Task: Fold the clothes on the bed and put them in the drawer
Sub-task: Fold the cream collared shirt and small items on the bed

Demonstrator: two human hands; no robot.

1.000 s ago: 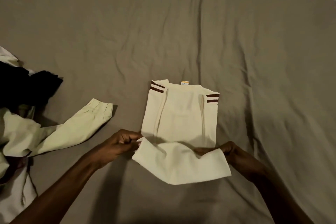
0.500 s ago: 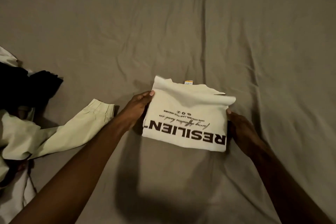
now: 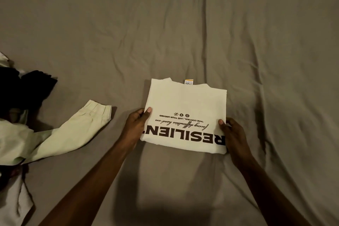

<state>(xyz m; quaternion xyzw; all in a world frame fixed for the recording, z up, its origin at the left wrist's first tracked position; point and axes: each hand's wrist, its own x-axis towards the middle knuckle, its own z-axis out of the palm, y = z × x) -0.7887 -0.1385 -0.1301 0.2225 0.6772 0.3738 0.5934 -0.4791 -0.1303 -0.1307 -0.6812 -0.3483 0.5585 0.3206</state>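
Folded cream T-shirt [image 3: 185, 113] held at both side edges on the bed [image 3: 183, 24].

The T-shirt lies as a flat rectangle near the middle of the grey-brown, wrinkled bed sheet, with dark brown lettering facing up and reading upside down from the head view; a small orange-and-white label [image 3: 189, 81] projects from its far edge. The left hand [image 3: 136, 124] pinches the left edge — thumb on top of the fabric, fingers curled beneath. The right hand [image 3: 232, 134] pinches the right edge in the same manner, thumb on top near the large lettering. To the left, well apart from the T-shirt, a pale green long-sleeved garment [image 3: 55, 134] lies unfolded with one cuffed sleeve extended toward the centre, and a black garment [image 3: 23, 88] is bunched just behind it at the frame edge.
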